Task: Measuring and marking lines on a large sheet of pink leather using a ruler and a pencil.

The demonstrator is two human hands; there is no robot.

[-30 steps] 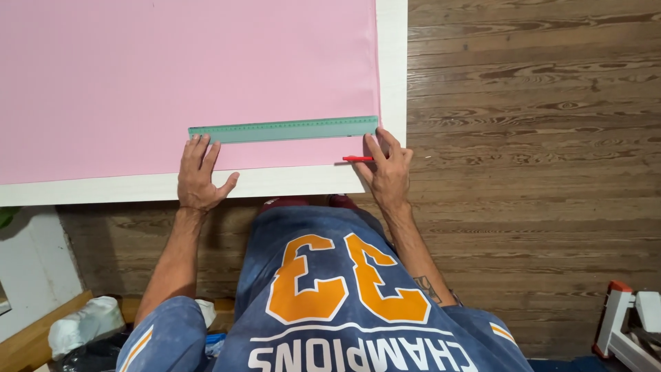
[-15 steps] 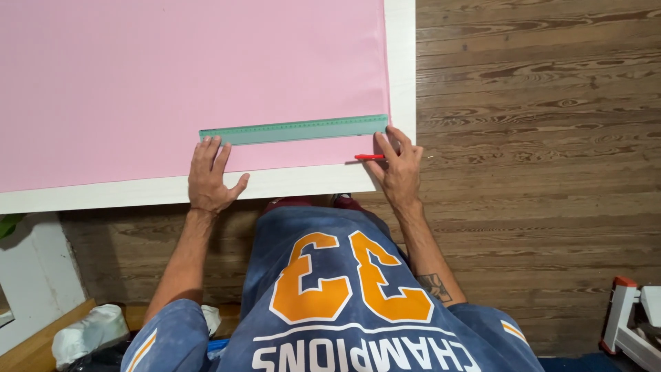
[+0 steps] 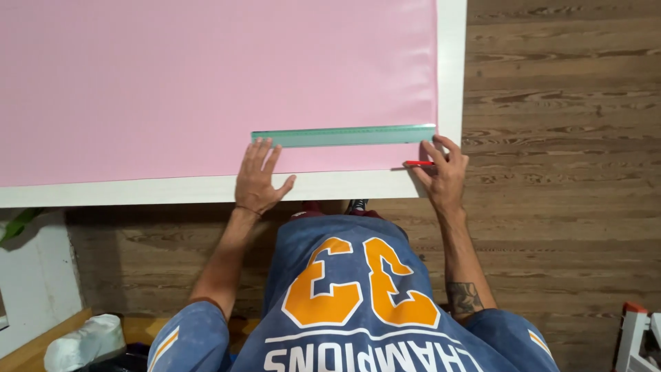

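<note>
A large pink sheet (image 3: 206, 83) lies flat on a white table (image 3: 451, 83). A long green ruler (image 3: 344, 136) rests across the sheet near its front right corner. My left hand (image 3: 260, 178) lies flat with spread fingers, the fingertips touching the ruler's left end. My right hand (image 3: 443, 172) presses a fingertip at the ruler's right end and holds a red pen (image 3: 418, 163) lying sideways over the sheet's front edge.
Wooden floorboards (image 3: 564, 172) run to the right of and below the table. A white crumpled bag (image 3: 82, 341) sits at the lower left beside a white panel (image 3: 34, 275). A white and red frame (image 3: 637, 334) shows at the lower right corner.
The view has shifted, so table, ruler and both hands appear further right. Both hands keep the same places on the ruler's ends; the red pen stays in my right hand.
</note>
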